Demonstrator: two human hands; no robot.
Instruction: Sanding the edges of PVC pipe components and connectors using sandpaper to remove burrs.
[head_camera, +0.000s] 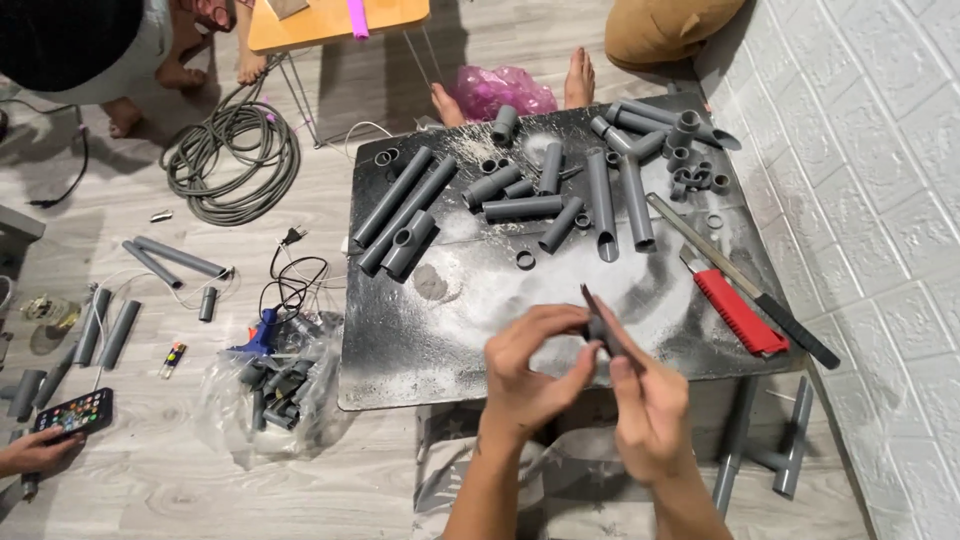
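My left hand (530, 375) and my right hand (650, 410) meet over the near edge of a dark, dust-covered board (420, 330). Between the fingers of both sits a small grey pipe piece (598, 330). A thin dark blade (598, 312) stands up from my right hand and lies against the piece. Several cut grey pipe lengths (520, 208) and short rings (525, 260) lie across the far half of the board.
A red-handled saw (738, 312) and a long dark tool (745, 285) lie at the board's right, near a white brick wall. On the floor at left lie a coiled cable (232, 150), loose pipes (178, 257), a blue glue gun (262, 335) and a bag of fittings (275, 395). Another person's hand holds a phone (72, 412).
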